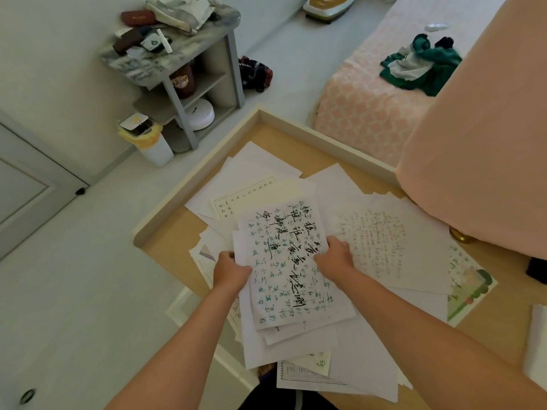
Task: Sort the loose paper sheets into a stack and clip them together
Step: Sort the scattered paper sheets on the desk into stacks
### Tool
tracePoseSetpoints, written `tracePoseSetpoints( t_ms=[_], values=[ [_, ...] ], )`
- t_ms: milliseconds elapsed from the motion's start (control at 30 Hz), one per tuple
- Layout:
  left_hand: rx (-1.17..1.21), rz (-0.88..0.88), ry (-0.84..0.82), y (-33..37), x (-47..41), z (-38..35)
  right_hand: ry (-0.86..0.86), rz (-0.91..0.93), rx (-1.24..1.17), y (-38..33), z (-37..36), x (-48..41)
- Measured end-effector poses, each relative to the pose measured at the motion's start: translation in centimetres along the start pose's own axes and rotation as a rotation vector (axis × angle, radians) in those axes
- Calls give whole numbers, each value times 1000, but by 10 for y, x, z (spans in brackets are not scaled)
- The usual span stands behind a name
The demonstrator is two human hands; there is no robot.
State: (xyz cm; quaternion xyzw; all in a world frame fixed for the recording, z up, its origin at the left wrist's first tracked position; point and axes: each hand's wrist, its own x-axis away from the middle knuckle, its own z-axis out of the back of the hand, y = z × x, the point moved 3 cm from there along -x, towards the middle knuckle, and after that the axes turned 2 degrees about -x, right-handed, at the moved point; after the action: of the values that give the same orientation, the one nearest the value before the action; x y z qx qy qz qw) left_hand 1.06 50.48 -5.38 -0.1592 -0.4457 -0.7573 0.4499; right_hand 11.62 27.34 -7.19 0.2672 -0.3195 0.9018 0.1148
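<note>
Left hand (pixel 231 269) and right hand (pixel 334 255) both grasp a small bundle of white paper sheets (pixel 291 261) topped with black and green handwriting — the left curled round its edge at nine o'clock, the right pinching the edge at three o'clock. The bundle sits at the middle of the head view, over a scatter of loose white sheets (pixel 393 247) that fans across a light wooden tabletop with a pale raised rim (pixel 192 184), toward twelve, three and six o'clock.

The step in hand looks like gathering: a few sheets collected, most not yet. The next move calls for squaring the bundle's edges, then drawing in the scattered sheets without creasing them. No clip shows anywhere — it may lie under the papers or outside the frame. Fingertips of both hands are hidden beneath the bundle, how many sheets it holds cannot be told, and a pink fabric mass (pixel 473 143) at two o'clock covers the table's far corner.
</note>
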Motion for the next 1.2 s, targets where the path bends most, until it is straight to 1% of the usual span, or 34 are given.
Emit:
tracePoseSetpoints(
  t_ms=[100, 167, 267, 367, 433, 500, 533, 600, 667, 800, 933, 967, 1067, 1200],
  values=[
    [130, 18, -23, -3, -3, 2, -26, 29, -10, 1, -5, -3],
    [152, 2, -23, -3, -5, 3, -16, 59, -58, 2, -1, -5],
    [305, 17, 57, -2, -7, 7, 36, 65, -89, 2, 12, -9],
    [491, 83, 128, 2, -11, 10, 122, 51, -177, 1, 27, -17],
    [468, 80, 106, 12, -15, 6, 99, 69, -187, -1, 32, -24],
    [351, 56, 115, 25, -20, 0, 87, 99, -165, -11, 34, -27],
    [279, 55, 149, 32, -21, -2, 100, 109, -128, -17, 35, -27],
    [125, 72, 206, 41, -22, -7, 87, 84, 22, -30, 31, -28],
    [68, 98, 188, 44, -19, -12, 18, 31, 73, -39, 22, -25],
    [118, 97, 182, 37, -21, -8, -85, -29, 13, -45, 12, -24],
    [274, -6, 209, 25, -28, 5, -49, -52, -83, -40, 5, -24],
    [320, -27, 201, 26, -26, 7, -40, -59, -98, -38, 4, -23],
    [434, 3, 114, 29, -20, 12, -19, -63, -139, -32, 1, -19],
    [426, 71, -120, 24, -15, 10, -21, -26, -245, -23, 7, -8]
  ],
)
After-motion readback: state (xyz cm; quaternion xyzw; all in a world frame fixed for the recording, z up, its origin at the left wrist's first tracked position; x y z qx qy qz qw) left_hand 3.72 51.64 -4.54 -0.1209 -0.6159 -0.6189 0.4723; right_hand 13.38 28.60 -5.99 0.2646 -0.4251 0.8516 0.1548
